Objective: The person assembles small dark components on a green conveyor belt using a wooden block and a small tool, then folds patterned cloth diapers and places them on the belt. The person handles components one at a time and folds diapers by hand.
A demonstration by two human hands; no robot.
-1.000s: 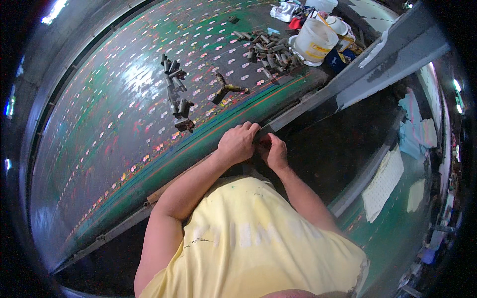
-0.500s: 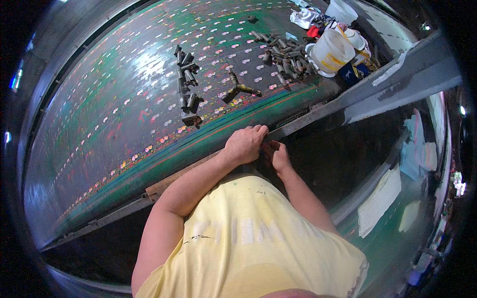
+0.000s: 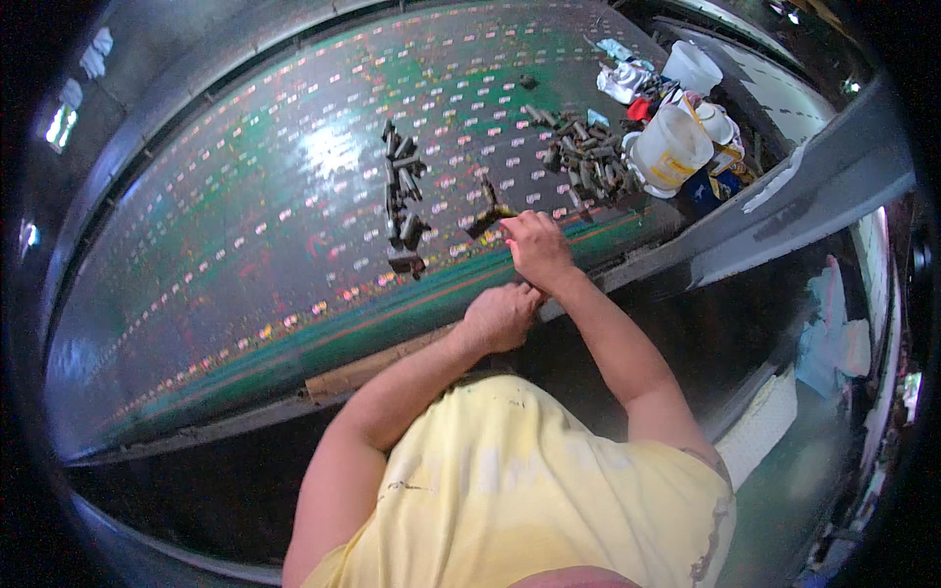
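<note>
dark brown, a three-armed cluster of tubes point(image 3: 490, 210) lies on the tabletop point(image 3: 235, 250), just left of and beyond the right hand point(image 3: 538, 251), the nearer one; one arm points toward it. whether that grip touches or holds anything, i cannot tell. the left hand point(image 3: 504, 317) curls farther off, contents hidden.

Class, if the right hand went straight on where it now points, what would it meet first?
The right hand would probably first meet the Y-shaped cluster of dark, tubular pieces; depth is unclear, so they may touch.
</note>
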